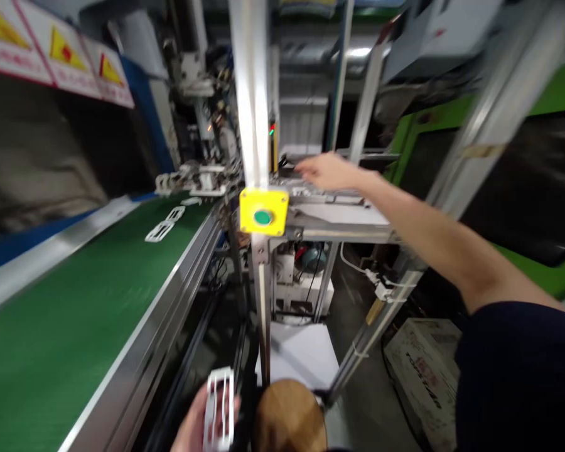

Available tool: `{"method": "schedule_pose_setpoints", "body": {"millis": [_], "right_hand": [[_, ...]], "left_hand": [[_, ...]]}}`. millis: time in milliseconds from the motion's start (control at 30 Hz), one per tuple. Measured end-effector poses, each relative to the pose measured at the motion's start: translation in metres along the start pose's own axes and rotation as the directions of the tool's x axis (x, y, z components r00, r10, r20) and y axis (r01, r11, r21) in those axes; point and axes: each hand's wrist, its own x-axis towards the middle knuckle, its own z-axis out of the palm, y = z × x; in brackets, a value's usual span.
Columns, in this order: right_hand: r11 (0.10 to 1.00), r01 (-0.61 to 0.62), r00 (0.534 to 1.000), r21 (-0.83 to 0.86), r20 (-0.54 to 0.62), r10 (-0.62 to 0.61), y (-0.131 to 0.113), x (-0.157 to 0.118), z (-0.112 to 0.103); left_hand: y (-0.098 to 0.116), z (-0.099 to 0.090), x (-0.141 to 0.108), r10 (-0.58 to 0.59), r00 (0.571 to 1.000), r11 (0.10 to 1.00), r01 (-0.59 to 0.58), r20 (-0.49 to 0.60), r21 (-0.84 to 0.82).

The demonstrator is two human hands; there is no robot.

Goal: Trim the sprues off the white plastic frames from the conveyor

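Observation:
My left hand point(195, 419), low in the view, is closed on a white plastic frame point(220, 408) with long slots, held upright beside the conveyor. The frame covers part of the fingers. My right hand point(328, 171) reaches forward over a metal work platform point(343, 232), its fingers stretched out and somewhat blurred. Nothing shows in that hand. Just below its fingertips are small white pieces point(304, 190) on the platform, too blurred to make out; contact cannot be seen.
White frames point(160, 231) lie on the green conveyor belt point(89, 295) at left. An aluminium post point(249, 94) with a green button point(262, 217) on a yellow plate stands centrally. Below are a round wooden stool point(290, 417) and a carton point(424, 376); green machinery point(558, 94) borders the right.

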Motion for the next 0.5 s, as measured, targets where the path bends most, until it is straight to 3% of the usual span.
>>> {"method": "schedule_pose_setpoints", "body": {"millis": [33, 100, 200, 333, 500], "right_hand": [[1.000, 0.010, 0.996, 0.021, -0.092, -0.008, -0.008, -0.010, -0.007], [0.989, 0.118, 0.924, 0.091, -0.375, -0.076, -0.026, -0.035, -0.021], [0.956, 0.291, 0.819, 0.036, -0.525, -0.230, -0.062, -0.082, -0.030], [0.805, 0.581, 0.702, -0.117, -0.429, -0.569, -0.109, -0.123, 0.002], [0.717, 0.694, 0.710, -0.062, -0.110, -0.696, -0.149, -0.142, 0.070]], "left_hand": [[-0.003, -0.002, -0.007, 0.021, 1.000, 1.000, -0.021, 0.010, -0.019], [-0.001, 0.002, -0.017, 0.081, 0.992, 0.997, -0.079, 0.096, -0.024], [0.013, 0.022, -0.021, 0.140, 0.968, 0.990, -0.141, 0.209, -0.008], [0.020, 0.050, -0.018, 0.156, 0.946, 0.987, -0.160, 0.283, -0.012], [0.014, 0.085, -0.019, 0.148, 0.918, 0.988, -0.124, 0.369, -0.087]]}}
